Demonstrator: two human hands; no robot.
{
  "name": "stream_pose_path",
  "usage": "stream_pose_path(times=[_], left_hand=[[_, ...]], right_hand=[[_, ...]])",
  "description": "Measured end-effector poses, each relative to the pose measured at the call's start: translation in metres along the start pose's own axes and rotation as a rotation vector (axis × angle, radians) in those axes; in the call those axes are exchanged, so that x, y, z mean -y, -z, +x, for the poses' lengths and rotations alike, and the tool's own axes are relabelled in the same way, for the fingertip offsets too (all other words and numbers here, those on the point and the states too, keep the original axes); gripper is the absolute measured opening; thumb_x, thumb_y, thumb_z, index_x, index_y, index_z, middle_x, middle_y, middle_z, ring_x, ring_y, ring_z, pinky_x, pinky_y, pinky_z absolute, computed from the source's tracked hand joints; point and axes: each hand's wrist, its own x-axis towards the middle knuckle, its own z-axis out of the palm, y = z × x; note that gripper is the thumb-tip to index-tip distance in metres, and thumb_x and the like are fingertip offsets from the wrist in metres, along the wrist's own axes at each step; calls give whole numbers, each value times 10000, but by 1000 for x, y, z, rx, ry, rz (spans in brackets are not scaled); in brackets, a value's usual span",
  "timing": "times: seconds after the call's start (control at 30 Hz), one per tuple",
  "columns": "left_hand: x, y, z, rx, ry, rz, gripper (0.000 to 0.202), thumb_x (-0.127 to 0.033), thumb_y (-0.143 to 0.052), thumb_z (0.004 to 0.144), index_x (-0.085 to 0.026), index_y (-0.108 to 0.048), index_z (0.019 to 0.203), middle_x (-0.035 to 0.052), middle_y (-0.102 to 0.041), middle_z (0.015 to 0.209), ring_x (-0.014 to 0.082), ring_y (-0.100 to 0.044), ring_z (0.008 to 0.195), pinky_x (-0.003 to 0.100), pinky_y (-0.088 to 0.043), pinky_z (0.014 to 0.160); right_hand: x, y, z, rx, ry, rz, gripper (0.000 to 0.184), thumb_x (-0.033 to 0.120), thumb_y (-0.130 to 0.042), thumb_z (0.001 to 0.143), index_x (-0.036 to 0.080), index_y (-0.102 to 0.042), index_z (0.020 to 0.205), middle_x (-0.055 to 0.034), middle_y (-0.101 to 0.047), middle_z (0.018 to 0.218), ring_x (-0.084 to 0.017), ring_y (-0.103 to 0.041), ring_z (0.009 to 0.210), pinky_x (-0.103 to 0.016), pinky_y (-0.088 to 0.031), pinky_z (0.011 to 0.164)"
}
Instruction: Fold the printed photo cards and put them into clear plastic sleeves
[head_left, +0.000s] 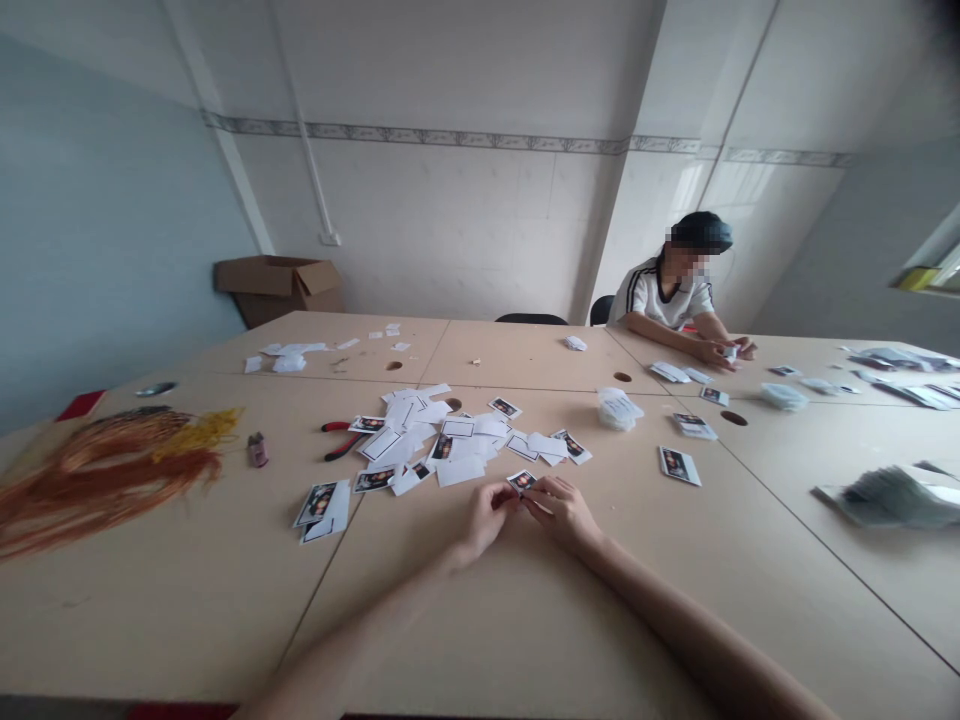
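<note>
currently, left hand (489, 516) and right hand (562, 508) pinch a small dark-printed, white-bordered rectangular card (523, 481), narrow fingertip grip, inward from the near edge of the pale wood-toned table (465, 620). just beyond it: loose heap of white and dark-printed rectangular cards (450, 440). red-and-black-handled pliers (345, 445) beside the heap, toward the table's left edge. co-worker (660, 300) in white, black-striped shirt (641, 288) at far edge.

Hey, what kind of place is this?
Probably a small workshop or packing room: a wide table holds a heap of cards, red-handled pliers and bundled orange strands.
</note>
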Motion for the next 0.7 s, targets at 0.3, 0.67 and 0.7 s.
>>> stream_pose_path(times=[0.3, 0.67, 0.7], left_hand=[[3, -1, -1, -32, -28, 20, 60, -157, -549, 644, -125, -598, 630, 22, -610, 625, 140, -540, 605, 245, -428, 595], [0, -1, -2, -63, -57, 87, 96, -147, -552, 630, -138, -644, 654, 45, -661, 657, 176, -583, 636, 288, -463, 624], [0, 0, -2, -59, -61, 94, 98, -144, -555, 626, -137, -651, 648, 51, -665, 660, 181, -586, 638, 292, -464, 627]], right_hand=[[1, 0, 0, 22, -1, -16, 148, 219, -478, 808, 195, -620, 842, -33, -584, 698, -104, -529, 612, -232, -423, 588], [0, 0, -1, 21, 9, -36, 167, 190, -452, 815, 196, -618, 818, -25, -572, 682, -96, -521, 597, -221, -414, 585], [0, 0, -1, 26, 14, -45, 165, 184, -453, 811, 194, -617, 802, -25, -572, 683, -97, -520, 599, -222, -412, 586]])
